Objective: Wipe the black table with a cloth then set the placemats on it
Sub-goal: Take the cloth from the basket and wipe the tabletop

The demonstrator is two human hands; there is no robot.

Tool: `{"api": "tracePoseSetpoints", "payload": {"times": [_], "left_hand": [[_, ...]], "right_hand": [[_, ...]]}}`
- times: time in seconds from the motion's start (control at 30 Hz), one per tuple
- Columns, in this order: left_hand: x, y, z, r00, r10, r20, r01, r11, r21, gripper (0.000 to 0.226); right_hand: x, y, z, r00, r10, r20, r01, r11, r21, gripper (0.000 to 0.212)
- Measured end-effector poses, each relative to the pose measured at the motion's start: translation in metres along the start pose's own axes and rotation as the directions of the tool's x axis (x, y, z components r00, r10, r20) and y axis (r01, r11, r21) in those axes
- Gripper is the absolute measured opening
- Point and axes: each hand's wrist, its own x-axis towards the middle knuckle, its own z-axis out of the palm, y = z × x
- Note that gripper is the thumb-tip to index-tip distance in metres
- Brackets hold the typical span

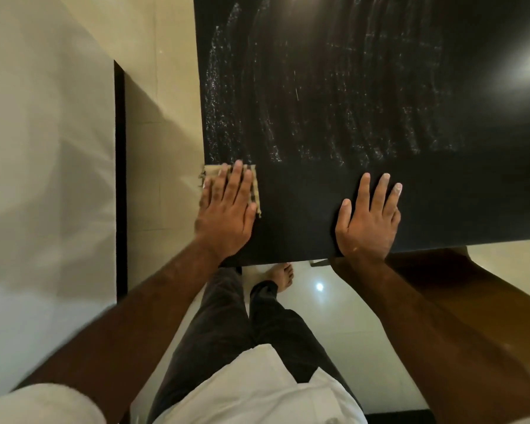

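Observation:
The black table (364,102) fills the upper right of the head view, its far part streaked with pale wet wipe marks. A folded tan checked cloth (256,186) lies at the table's near left corner. My left hand (228,209) presses flat on the cloth with straight fingers, covering most of it. Farther right, near the front edge, my right hand (369,218) rests flat on the bare tabletop, fingers spread. No placemats are in view.
A pale wall (43,179) with a dark vertical edge (120,179) stands close to the left of the table. Glossy light floor tiles (318,301) lie below the table's front edge, where my legs and a bare foot (280,275) show.

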Motion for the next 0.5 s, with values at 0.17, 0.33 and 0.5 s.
{"api": "tracePoseSetpoints", "payload": {"times": [0.17,0.33,0.5], "left_hand": [[-0.01,0.045,0.009,0.985,0.168,0.034,-0.169,0.986,0.002,0.079],[-0.067,0.024,0.019,0.957,0.262,0.128,-0.265,0.964,0.013,0.078],[-0.046,-0.022,0.005,0.996,0.027,0.087,-0.027,1.0,-0.001,0.077]], "right_hand": [[-0.001,0.001,0.0,1.0,-0.006,0.002,0.006,1.0,0.003,0.07],[0.0,0.0,-0.001,1.0,-0.003,0.003,0.003,1.0,0.009,0.07],[0.001,0.0,0.0,1.0,0.006,-0.004,-0.006,1.0,0.006,0.07]]}}
